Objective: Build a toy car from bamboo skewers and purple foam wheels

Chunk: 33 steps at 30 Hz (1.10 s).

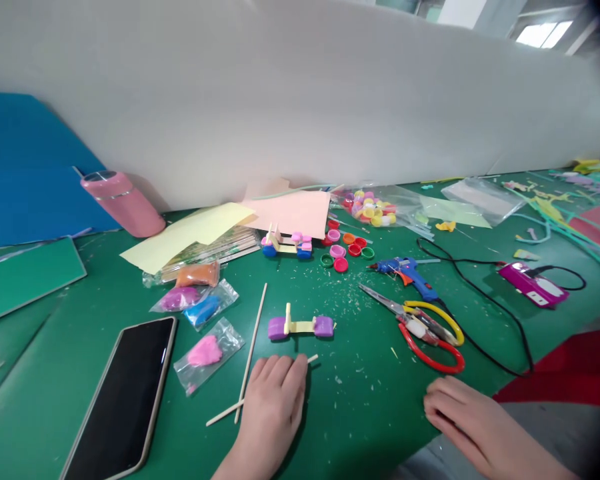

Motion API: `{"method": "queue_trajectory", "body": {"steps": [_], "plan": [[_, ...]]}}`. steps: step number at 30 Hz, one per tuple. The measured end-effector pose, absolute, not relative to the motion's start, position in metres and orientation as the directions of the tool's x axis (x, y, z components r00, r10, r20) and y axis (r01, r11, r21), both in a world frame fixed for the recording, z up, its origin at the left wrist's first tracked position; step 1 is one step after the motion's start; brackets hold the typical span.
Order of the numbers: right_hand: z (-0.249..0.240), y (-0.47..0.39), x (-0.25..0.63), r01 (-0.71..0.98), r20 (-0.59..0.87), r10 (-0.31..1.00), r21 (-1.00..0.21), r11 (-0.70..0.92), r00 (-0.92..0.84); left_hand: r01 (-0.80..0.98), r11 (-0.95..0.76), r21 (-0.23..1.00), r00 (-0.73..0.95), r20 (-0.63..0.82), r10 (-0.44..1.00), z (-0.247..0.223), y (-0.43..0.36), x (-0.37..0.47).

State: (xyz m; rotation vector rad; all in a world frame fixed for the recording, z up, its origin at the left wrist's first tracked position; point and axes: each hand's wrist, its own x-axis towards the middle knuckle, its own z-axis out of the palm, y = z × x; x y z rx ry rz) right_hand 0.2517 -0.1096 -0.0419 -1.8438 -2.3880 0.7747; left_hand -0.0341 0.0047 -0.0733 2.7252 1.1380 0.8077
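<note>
My left hand is closed over a thin wooden stick, whose two ends stick out on either side. A second wooden stick lies on the green table, crossing the first beside the hand. Just beyond my fingers stands a small toy car piece with purple clay ends, a pale crossbar and a short upright post. My right hand rests at the near table edge with fingers curled, and nothing shows in it. Closest to it are scissors with red and yellow handles, lying partly open.
A blue glue gun with a black cable lies behind the scissors, near a purple power box. Bottle caps surround a second toy. Clay packets, a phone and a pink flask are left.
</note>
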Motion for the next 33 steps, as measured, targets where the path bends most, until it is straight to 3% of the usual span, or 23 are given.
{"method": "queue_trajectory", "body": {"steps": [4,6,10,17,23,30,33], "plan": [[-0.028,-0.119,0.272,0.942,-0.353,0.885,-0.252,0.224,-0.305,0.638,-0.723,0.267,0.584,0.445,0.679,-0.072,0.005,-0.033],[-0.023,-0.107,0.269,0.95,-0.304,0.908,-0.212,0.229,-0.287,0.64,-0.722,0.262,0.582,0.449,0.678,-0.072,0.006,-0.032],[-0.029,-0.057,0.229,0.931,-0.035,0.946,-0.198,0.308,-0.321,0.653,-0.718,0.239,0.584,0.444,0.679,-0.073,0.007,-0.033],[-0.042,-0.01,0.178,0.886,-0.091,0.9,-0.241,0.395,-0.426,0.669,-0.706,0.232,0.576,0.438,0.69,-0.078,0.007,-0.034],[-0.054,-0.046,0.203,0.953,-0.096,0.955,-0.147,0.266,-0.281,0.659,-0.711,0.243,0.582,0.434,0.688,-0.079,0.005,-0.036],[-0.078,-0.13,0.25,0.967,0.179,0.95,0.024,0.254,-0.254,0.663,-0.702,0.261,0.568,0.436,0.698,-0.08,0.006,-0.037],[-0.068,-0.15,0.273,0.963,0.225,0.94,-0.025,0.267,-0.255,0.668,-0.696,0.262,0.563,0.434,0.704,-0.079,0.006,-0.036]]}}
